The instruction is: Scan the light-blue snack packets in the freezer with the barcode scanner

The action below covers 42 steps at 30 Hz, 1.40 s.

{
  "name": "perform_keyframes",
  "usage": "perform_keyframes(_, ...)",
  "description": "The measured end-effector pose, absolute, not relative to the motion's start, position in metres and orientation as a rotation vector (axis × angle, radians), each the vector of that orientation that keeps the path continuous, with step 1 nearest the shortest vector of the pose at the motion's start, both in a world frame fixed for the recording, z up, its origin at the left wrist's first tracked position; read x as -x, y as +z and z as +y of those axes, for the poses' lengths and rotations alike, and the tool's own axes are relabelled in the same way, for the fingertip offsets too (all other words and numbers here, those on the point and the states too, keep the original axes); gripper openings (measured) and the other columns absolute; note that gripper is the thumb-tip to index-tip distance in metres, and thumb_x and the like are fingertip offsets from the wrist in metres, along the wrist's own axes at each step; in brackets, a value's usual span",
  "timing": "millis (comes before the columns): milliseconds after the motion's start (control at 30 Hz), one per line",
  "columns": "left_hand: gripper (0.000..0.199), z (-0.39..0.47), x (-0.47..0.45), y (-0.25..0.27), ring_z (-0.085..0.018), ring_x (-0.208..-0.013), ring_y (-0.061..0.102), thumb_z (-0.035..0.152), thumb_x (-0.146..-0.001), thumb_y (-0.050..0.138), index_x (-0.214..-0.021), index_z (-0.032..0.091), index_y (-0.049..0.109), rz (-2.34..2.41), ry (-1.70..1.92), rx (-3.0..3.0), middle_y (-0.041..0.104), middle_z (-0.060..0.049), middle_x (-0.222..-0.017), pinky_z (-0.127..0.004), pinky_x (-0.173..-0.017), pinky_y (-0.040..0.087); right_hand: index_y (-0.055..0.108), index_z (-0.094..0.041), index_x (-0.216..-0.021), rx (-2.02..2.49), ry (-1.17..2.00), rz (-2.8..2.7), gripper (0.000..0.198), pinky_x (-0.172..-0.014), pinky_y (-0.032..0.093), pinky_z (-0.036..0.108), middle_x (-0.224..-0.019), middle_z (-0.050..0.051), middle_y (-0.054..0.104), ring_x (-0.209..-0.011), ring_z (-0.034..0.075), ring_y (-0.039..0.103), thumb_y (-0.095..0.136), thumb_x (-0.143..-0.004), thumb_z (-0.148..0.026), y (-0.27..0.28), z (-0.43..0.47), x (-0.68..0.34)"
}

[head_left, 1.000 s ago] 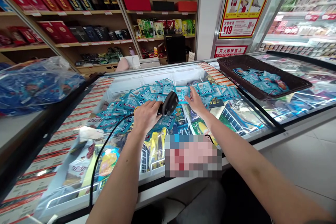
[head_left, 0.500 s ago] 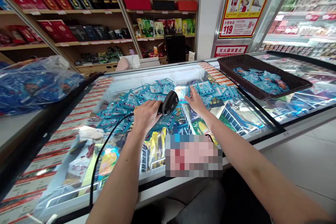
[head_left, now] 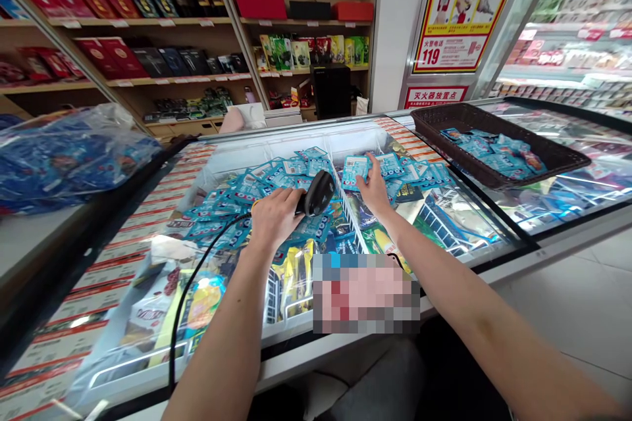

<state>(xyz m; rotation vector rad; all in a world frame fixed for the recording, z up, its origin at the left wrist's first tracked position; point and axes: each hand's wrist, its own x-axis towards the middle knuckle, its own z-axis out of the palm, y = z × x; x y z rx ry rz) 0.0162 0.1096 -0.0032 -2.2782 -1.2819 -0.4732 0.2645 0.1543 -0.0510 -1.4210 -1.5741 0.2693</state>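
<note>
The glass-topped freezer point(head_left: 291, 358) stretches before me, scattered packets point(head_left: 281, 174) across its middle, a brown basket point(head_left: 474, 170) at far right, a stuffed plastic bag point(head_left: 64, 164) at left. My left hand point(head_left: 275, 212) is closed around a black scanner point(head_left: 320, 193); my right hand point(head_left: 374, 188), fingers partly spread, pinches one blue packet point(head_left: 352, 172) by its right side, just right of the scanner.
</note>
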Motion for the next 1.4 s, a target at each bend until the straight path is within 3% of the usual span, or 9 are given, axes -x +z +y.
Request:
perform_keyframes(133,0.028,0.111,-0.012,-0.006,-0.023,-0.091,0.058,0.031,-0.080,0.051,-0.107,0.023,0.056,-1.298,-0.469,2.251,0.065,-0.006,-0.092,-0.031,-0.064,0.040,0.015,-0.016,-0.143,1.531,0.152,-1.495,0.059,-0.088,0.041,0.040,-0.124,0.016,0.046,-0.110,0.025,0.048,0.032,-0.087,-0.025,-0.051,0.153,-0.263)
perform_keyframes(233,0.030,0.112,-0.010,-0.008,-0.023,-0.094,0.058,0.031,-0.081,0.050,-0.109,0.023,0.055,-1.305,-0.476,2.261,0.065,-0.006,-0.093,-0.031,-0.064,0.040,0.019,-0.012,-0.142,1.623,0.069,-1.420,0.061,-0.097,0.034,0.043,-0.133,0.018,0.037,-0.122,0.027,0.036,0.036,-0.083,-0.021,-0.051,0.152,-0.261)
perform_keyframes(400,0.030,0.112,-0.010,-0.008,-0.023,-0.094,0.057,0.031,-0.081,0.050,-0.109,0.023,0.055,-1.325,-0.503,2.294,0.065,-0.007,-0.094,-0.030,-0.065,0.041,0.035,-0.017,-0.136,1.715,-0.113,-1.439,0.054,-0.096,0.029,0.045,-0.137,0.014,0.035,-0.123,0.029,0.030,0.041,-0.083,-0.020,-0.048,0.147,-0.257)
perform_keyframes(500,0.030,0.112,-0.009,-0.008,-0.023,-0.094,0.057,0.031,-0.081,0.049,-0.109,0.023,0.055,-1.326,-0.496,2.290,0.065,-0.007,-0.094,-0.030,-0.065,0.041,0.059,-0.023,-0.113,1.695,-0.160,-1.589,0.031,-0.092,0.028,0.044,-0.124,0.009,0.050,-0.115,0.028,0.036,0.043,-0.087,-0.030,-0.046,0.143,-0.255)
perform_keyframes(567,0.030,0.112,-0.008,-0.008,-0.023,-0.094,0.057,0.031,-0.081,0.049,-0.110,0.023,0.055,-1.320,-0.474,2.280,0.065,-0.007,-0.094,-0.030,-0.066,0.041,0.066,-0.023,-0.094,1.682,-0.144,-1.693,0.026,-0.091,0.027,0.044,-0.112,0.008,0.057,-0.108,0.026,0.041,0.042,-0.088,-0.033,-0.046,0.143,-0.254)
perform_keyframes(633,0.031,0.113,-0.007,-0.008,-0.023,-0.093,0.057,0.031,-0.081,0.049,-0.110,0.022,0.054,-1.318,-0.456,2.277,0.065,-0.007,-0.095,-0.031,-0.068,0.042,0.067,-0.022,-0.086,1.677,-0.130,-1.722,0.027,-0.090,0.026,0.046,-0.105,0.008,0.060,-0.102,0.026,0.044,0.042,-0.089,-0.033,-0.046,0.144,-0.254)
perform_keyframes(867,0.031,0.112,-0.003,-0.008,-0.023,-0.092,0.058,0.030,-0.080,0.049,-0.110,0.022,0.055,-1.354,-0.453,2.266,0.065,-0.008,-0.094,-0.031,-0.067,0.041,0.065,-0.019,-0.086,1.670,-0.124,-1.619,0.033,-0.094,0.019,0.055,-0.103,0.013,0.060,-0.103,0.030,0.043,0.035,-0.090,-0.032,-0.051,0.147,-0.254)
perform_keyframes(1233,0.030,0.110,0.010,-0.003,-0.024,-0.092,0.058,0.033,-0.079,0.051,-0.107,0.023,0.056,-1.435,-0.508,2.183,0.065,-0.007,-0.092,-0.031,-0.064,0.038,0.062,-0.018,-0.097,1.653,-0.167,-1.663,0.025,-0.102,0.012,0.054,-0.105,0.011,0.060,-0.109,0.029,0.044,0.044,-0.087,-0.032,-0.049,0.144,-0.252)
perform_keyframes(1400,0.030,0.112,0.016,-0.005,-0.025,-0.093,0.058,0.034,-0.079,0.051,-0.107,0.022,0.057,-1.487,-0.545,2.135,0.065,-0.007,-0.093,-0.032,-0.066,0.039,0.061,-0.019,-0.106,1.538,-0.100,-1.781,0.028,-0.099,0.024,0.046,-0.110,0.010,0.061,-0.109,0.027,0.046,0.043,-0.088,-0.031,-0.048,0.144,-0.250)
